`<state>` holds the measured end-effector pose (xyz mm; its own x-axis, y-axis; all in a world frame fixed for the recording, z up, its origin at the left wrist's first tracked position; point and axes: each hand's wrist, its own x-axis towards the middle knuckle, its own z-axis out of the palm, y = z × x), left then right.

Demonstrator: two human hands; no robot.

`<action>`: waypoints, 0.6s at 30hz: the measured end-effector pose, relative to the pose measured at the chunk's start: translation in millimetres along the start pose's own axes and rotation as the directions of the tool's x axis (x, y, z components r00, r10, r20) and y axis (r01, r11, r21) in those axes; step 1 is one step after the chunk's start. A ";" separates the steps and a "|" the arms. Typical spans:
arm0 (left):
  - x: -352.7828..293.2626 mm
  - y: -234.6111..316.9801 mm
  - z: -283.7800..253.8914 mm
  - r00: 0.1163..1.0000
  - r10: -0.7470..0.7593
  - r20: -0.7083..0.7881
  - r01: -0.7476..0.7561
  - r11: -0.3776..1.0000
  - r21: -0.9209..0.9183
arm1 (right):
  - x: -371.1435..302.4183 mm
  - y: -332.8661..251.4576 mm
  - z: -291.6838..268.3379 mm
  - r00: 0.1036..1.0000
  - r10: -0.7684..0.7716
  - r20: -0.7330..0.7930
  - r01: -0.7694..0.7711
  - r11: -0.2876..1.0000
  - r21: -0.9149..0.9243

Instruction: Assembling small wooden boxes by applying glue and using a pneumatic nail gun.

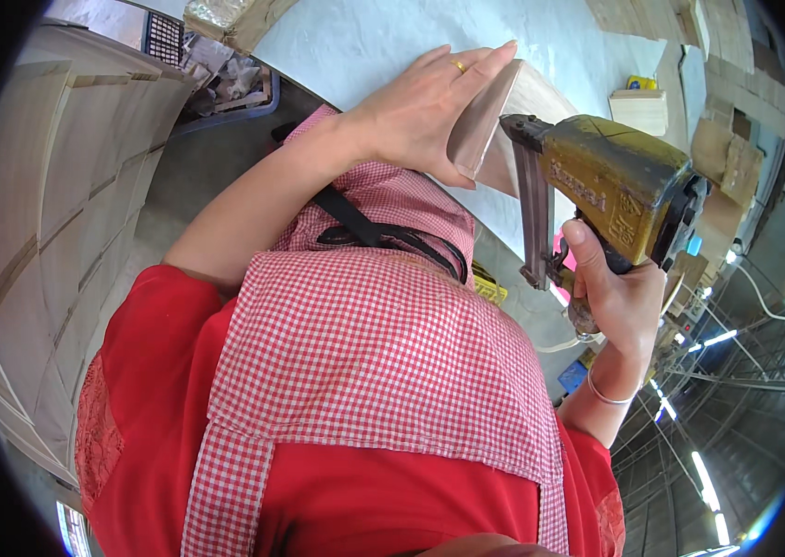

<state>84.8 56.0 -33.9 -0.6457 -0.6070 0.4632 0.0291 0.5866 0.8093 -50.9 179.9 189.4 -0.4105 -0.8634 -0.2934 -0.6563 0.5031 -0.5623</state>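
My left hand (415,116) grips a small box of pale wooden boards (483,125) at the near edge of the table. Its thumb is on the lower edge and its fingers reach up along the outer side. The box stands tilted toward the right in the picture. In my right hand (620,302) is a worn yellow-brown nail gun (610,181), with my fingers wrapped round its handle. The gun's nose rests at or very close to the box's edge; I cannot tell whether it touches. Part of the box is hidden behind the nose and magazine.
The pale table top (355,46) carries a small wooden block (638,110) with a yellow item (641,83) behind it. More wooden boards (731,162) lie at the right. Tall stacks of panels (86,167) stand at the left, beside a blue bin (244,113). A pale hose hangs below the gun.
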 end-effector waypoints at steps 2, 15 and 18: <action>-0.3 0.5 -0.8 1.000 0.009 0.005 -0.009 1.000 0.010 | 3.1 -4.6 -0.7 0.998 -0.058 0.013 0.058 0.998 -0.002; -1.5 4.9 -2.6 1.000 0.009 0.025 -0.009 1.000 -0.013 | 8.5 3.3 -17.6 0.991 -0.125 0.053 0.131 0.985 -0.117; 3.5 7.7 -6.9 0.997 -0.046 0.056 0.044 0.999 0.029 | -8.8 13.6 -33.2 0.986 0.032 -0.163 -0.032 0.999 0.002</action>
<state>88.0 54.7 -23.6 -0.6884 -0.6020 0.4045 -0.0218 0.5747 0.8181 -77.2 195.7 210.0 -0.5293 -0.8289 -0.1812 -0.6413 0.5306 -0.5542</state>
